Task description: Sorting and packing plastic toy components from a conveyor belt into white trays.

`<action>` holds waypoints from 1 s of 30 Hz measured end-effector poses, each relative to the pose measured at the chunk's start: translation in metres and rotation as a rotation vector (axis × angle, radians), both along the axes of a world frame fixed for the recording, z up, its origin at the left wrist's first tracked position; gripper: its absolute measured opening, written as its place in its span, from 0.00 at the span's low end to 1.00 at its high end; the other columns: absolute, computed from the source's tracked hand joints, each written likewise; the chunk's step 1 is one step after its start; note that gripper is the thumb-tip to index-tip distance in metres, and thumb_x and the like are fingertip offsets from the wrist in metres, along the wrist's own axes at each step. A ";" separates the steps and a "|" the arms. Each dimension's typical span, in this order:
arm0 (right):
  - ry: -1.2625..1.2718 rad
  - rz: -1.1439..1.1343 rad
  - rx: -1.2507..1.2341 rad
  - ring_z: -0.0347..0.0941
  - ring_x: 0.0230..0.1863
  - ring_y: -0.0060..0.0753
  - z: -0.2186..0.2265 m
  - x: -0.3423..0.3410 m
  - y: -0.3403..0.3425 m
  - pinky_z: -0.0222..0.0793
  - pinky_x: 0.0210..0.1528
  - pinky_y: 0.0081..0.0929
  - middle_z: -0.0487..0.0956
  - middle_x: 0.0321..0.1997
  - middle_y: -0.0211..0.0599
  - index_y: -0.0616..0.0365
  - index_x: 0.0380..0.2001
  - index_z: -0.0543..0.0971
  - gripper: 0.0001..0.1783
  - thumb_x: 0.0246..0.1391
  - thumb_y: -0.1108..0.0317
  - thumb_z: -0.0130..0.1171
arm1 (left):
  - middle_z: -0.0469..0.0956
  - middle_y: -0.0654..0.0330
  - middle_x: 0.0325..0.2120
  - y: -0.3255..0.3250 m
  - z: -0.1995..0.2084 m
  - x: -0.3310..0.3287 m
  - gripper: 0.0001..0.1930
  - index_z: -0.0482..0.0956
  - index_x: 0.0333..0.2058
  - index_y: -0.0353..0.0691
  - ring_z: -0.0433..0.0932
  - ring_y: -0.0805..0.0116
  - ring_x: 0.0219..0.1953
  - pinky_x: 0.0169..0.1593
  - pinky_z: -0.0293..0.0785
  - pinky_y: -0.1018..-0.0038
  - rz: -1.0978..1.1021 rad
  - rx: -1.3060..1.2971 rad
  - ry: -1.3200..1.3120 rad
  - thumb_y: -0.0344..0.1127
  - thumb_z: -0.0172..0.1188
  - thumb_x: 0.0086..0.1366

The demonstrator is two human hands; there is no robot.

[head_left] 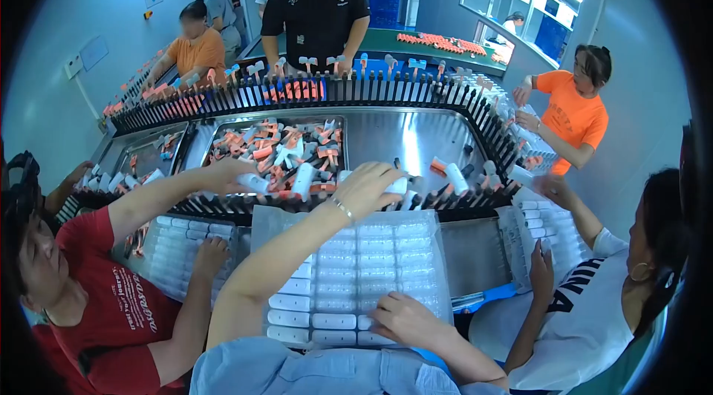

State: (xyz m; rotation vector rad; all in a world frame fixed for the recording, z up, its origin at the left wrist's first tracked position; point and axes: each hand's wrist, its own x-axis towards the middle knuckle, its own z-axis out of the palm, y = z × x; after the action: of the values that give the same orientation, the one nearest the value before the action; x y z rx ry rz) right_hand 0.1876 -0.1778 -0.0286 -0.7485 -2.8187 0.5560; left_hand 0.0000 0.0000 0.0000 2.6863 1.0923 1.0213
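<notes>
In front of me lies a clear plastic tray [401, 258] with rows of slots. White oblong casings [288, 318] fill slots along its left column and its front rows. My right hand [405, 318] is low over the tray's front, fingers closed on a white casing [365, 322] at the slots. Stretched past the tray's far edge, my left hand [365, 191] grips another white casing [397, 187] beside the row of black posts. The fingertips of my left hand are partly hidden by the hand itself.
A ring of black posts [379, 89] carries orange, grey and white parts around a steel worktop [379, 135]. A metal bin [344, 142] holds piled parts. Co-workers sit close on both sides, with their own trays [174, 250] near mine; a co-worker's hand [226, 176] reaches in at left.
</notes>
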 end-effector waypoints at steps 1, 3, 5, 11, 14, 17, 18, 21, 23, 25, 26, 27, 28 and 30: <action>0.013 -0.023 0.040 0.69 0.38 0.39 -0.002 -0.002 -0.004 0.69 0.40 0.30 0.71 0.32 0.37 0.57 0.31 0.76 0.12 0.42 0.64 0.61 | 0.72 0.58 0.38 0.013 -0.002 0.005 0.19 0.71 0.42 0.42 0.70 0.58 0.44 0.49 0.64 0.65 -0.028 0.029 0.067 0.42 0.59 0.53; 0.017 -0.079 0.064 0.68 0.36 0.38 -0.004 -0.009 -0.011 0.68 0.39 0.32 0.70 0.29 0.37 0.58 0.29 0.76 0.12 0.42 0.63 0.61 | 0.73 0.58 0.37 0.030 -0.009 0.011 0.18 0.72 0.41 0.42 0.70 0.57 0.43 0.49 0.66 0.65 -0.001 -0.022 0.174 0.42 0.59 0.53; 0.030 -0.116 0.062 0.68 0.37 0.38 -0.004 -0.019 -0.012 0.67 0.39 0.32 0.70 0.29 0.37 0.58 0.26 0.75 0.11 0.42 0.62 0.60 | 0.75 0.57 0.37 0.043 -0.018 0.013 0.17 0.72 0.40 0.42 0.73 0.55 0.42 0.46 0.69 0.64 0.081 -0.181 0.294 0.43 0.58 0.54; 0.141 -0.200 -0.220 0.68 0.45 0.47 -0.005 -0.002 -0.001 0.66 0.47 0.38 0.71 0.41 0.46 0.60 0.43 0.70 0.18 0.52 0.61 0.54 | 0.78 0.48 0.28 0.059 -0.032 -0.002 0.21 0.71 0.37 0.37 0.78 0.51 0.34 0.38 0.72 0.59 0.455 -0.463 0.296 0.50 0.54 0.55; 0.187 -0.578 -0.391 0.72 0.42 0.50 0.035 0.032 0.029 0.67 0.44 0.37 0.74 0.40 0.50 0.61 0.50 0.65 0.23 0.54 0.62 0.51 | 0.78 0.48 0.26 0.031 -0.040 -0.016 0.21 0.68 0.37 0.37 0.78 0.49 0.28 0.32 0.73 0.56 0.580 -0.329 0.242 0.50 0.54 0.56; 0.379 -0.723 -0.247 0.74 0.36 0.52 0.038 0.067 0.081 0.70 0.39 0.39 0.77 0.33 0.49 0.59 0.50 0.67 0.24 0.53 0.57 0.54 | 0.78 0.49 0.26 0.022 -0.050 -0.041 0.22 0.67 0.41 0.38 0.78 0.49 0.29 0.32 0.73 0.57 0.654 -0.301 0.207 0.50 0.54 0.57; 0.410 -0.688 -0.042 0.74 0.38 0.50 0.032 0.078 0.102 0.69 0.40 0.36 0.77 0.35 0.48 0.59 0.45 0.72 0.25 0.46 0.58 0.62 | 0.78 0.49 0.27 0.021 -0.053 -0.048 0.22 0.67 0.42 0.38 0.78 0.49 0.29 0.33 0.73 0.57 0.679 -0.296 0.204 0.50 0.54 0.57; 0.198 -0.655 0.285 0.70 0.49 0.42 0.031 0.093 0.152 0.65 0.49 0.34 0.76 0.42 0.38 0.56 0.37 0.77 0.21 0.35 0.66 0.67 | 0.74 0.47 0.37 0.014 -0.049 -0.074 0.23 0.67 0.45 0.38 0.74 0.48 0.40 0.42 0.70 0.58 0.679 -0.286 0.195 0.47 0.56 0.56; 0.142 -0.525 0.362 0.66 0.54 0.40 0.033 0.086 0.177 0.63 0.53 0.35 0.75 0.46 0.36 0.54 0.37 0.77 0.21 0.33 0.69 0.66 | 0.66 0.47 0.47 0.000 -0.040 -0.083 0.27 0.66 0.50 0.40 0.65 0.46 0.49 0.52 0.62 0.59 0.698 -0.296 0.233 0.43 0.59 0.54; 0.212 -0.339 0.382 0.63 0.56 0.40 0.028 0.068 0.203 0.61 0.55 0.38 0.73 0.49 0.35 0.53 0.37 0.77 0.21 0.33 0.70 0.65 | 0.66 0.49 0.46 -0.024 -0.031 -0.086 0.28 0.67 0.49 0.40 0.65 0.51 0.51 0.55 0.55 0.51 0.723 -0.113 0.197 0.46 0.61 0.52; 0.199 -0.275 0.384 0.63 0.57 0.39 0.027 0.057 0.214 0.61 0.55 0.38 0.73 0.49 0.36 0.53 0.38 0.77 0.20 0.35 0.69 0.65 | 0.66 0.52 0.46 -0.034 -0.031 -0.090 0.26 0.67 0.48 0.41 0.65 0.52 0.50 0.54 0.55 0.50 0.683 0.018 0.149 0.45 0.61 0.52; 0.187 -0.210 0.381 0.62 0.58 0.38 0.027 0.041 0.220 0.61 0.55 0.38 0.72 0.50 0.36 0.53 0.38 0.77 0.20 0.36 0.67 0.64 | 0.67 0.53 0.45 -0.049 -0.029 -0.093 0.25 0.68 0.48 0.41 0.65 0.52 0.50 0.54 0.55 0.52 0.624 -0.013 0.091 0.44 0.61 0.53; 0.148 -0.153 0.345 0.65 0.54 0.41 0.025 0.029 0.229 0.63 0.52 0.37 0.74 0.47 0.39 0.53 0.40 0.76 0.20 0.39 0.63 0.63 | 0.67 0.53 0.45 -0.064 -0.021 -0.093 0.24 0.68 0.48 0.41 0.65 0.53 0.50 0.55 0.55 0.53 0.559 -0.042 0.034 0.43 0.60 0.54; 0.012 -0.218 0.117 0.69 0.50 0.44 0.026 -0.005 0.236 0.65 0.49 0.38 0.76 0.43 0.44 0.53 0.42 0.75 0.21 0.42 0.59 0.62 | 0.71 0.50 0.41 -0.101 -0.006 -0.092 0.21 0.70 0.47 0.39 0.68 0.50 0.46 0.51 0.63 0.63 0.407 -0.174 0.006 0.40 0.59 0.56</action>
State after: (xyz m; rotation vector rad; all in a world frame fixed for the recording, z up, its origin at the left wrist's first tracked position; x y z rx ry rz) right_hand 0.1828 0.0586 -0.0028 -1.0076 -2.6836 0.3561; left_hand -0.0923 -0.1006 -0.0059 2.3847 1.6901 0.9110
